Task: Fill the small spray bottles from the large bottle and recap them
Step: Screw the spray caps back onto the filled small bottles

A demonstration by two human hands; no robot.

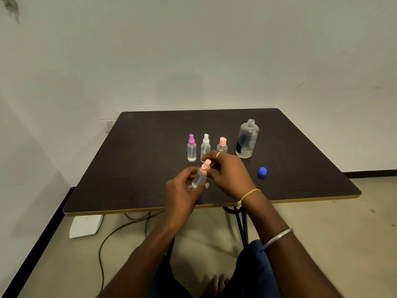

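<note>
My left hand [182, 190] grips the clear body of a small spray bottle [199, 178], tilted, just above the dark table [133, 168]. My right hand [227, 171] pinches its pink spray cap [206, 165] at the top. Behind my hands stand three small bottles in a row: one with a purple cap [191, 148], one with a white cap [205, 146] and one with a pink cap [222, 144]. The large clear bottle [247, 139] stands uncapped to their right. Its blue cap [262, 171] lies on the table in front of it.
The table's near edge [150, 209] runs just below my hands. A white wall stands behind the table. Under it, black cables [111, 235] and a white object [86, 225] lie on the floor beside the black table legs [242, 224].
</note>
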